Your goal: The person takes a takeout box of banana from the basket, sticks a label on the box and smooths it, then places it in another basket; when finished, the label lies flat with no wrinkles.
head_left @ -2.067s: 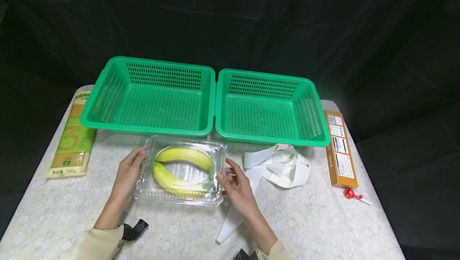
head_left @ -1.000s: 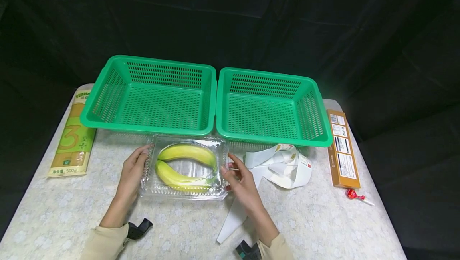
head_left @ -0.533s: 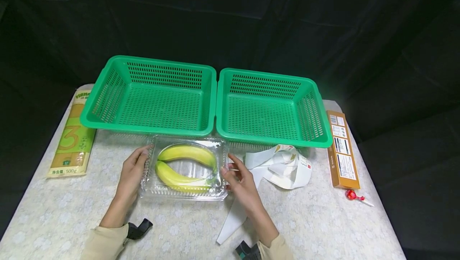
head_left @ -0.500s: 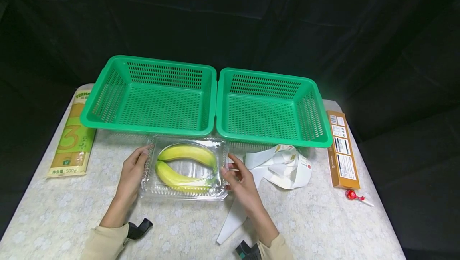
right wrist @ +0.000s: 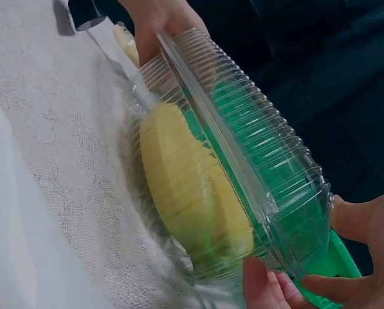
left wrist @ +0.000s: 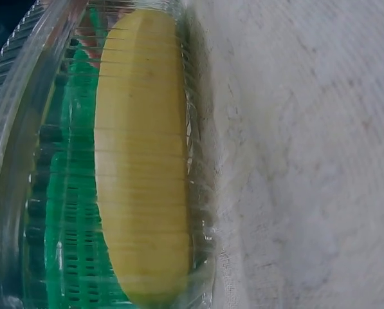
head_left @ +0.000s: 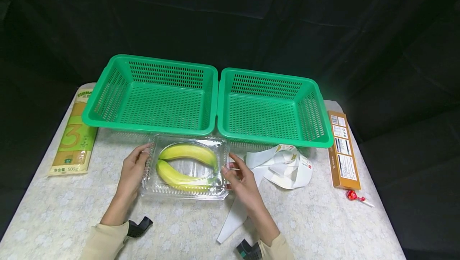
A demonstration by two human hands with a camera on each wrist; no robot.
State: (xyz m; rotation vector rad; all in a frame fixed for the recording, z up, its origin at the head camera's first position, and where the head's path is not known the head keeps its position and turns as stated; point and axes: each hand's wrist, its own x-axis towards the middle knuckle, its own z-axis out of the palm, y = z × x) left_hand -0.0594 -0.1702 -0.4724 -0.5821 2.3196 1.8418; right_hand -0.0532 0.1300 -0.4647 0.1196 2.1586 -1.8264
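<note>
A clear plastic clamshell box [head_left: 187, 194] with its lid down lies on the table in front of the green baskets. Two bananas [head_left: 187, 153] are inside it, one curved above the other in the head view. My left hand [head_left: 132, 172] holds the box's left side, its fingertips at the ridged edge. At the right side, my right hand [head_left: 242, 182] grips the rim, thumb on top and fingers against the side wall. The right wrist view shows my right hand [right wrist: 346, 257] at one corner of the box and my left hand [right wrist: 172, 26] at the far end.
Two green baskets [head_left: 169, 126] stand side by side behind. A crumpled white paper strip [head_left: 300, 172] lies right of my right hand. Further right are an orange box [head_left: 343, 152] and a red lollipop [head_left: 352, 195]. A packet of noodles [head_left: 73, 138] lies at the left.
Since about two seconds ago, both hands and the clamshell box have shifted slightly right and away from me. Over the last second they have stayed almost still.
</note>
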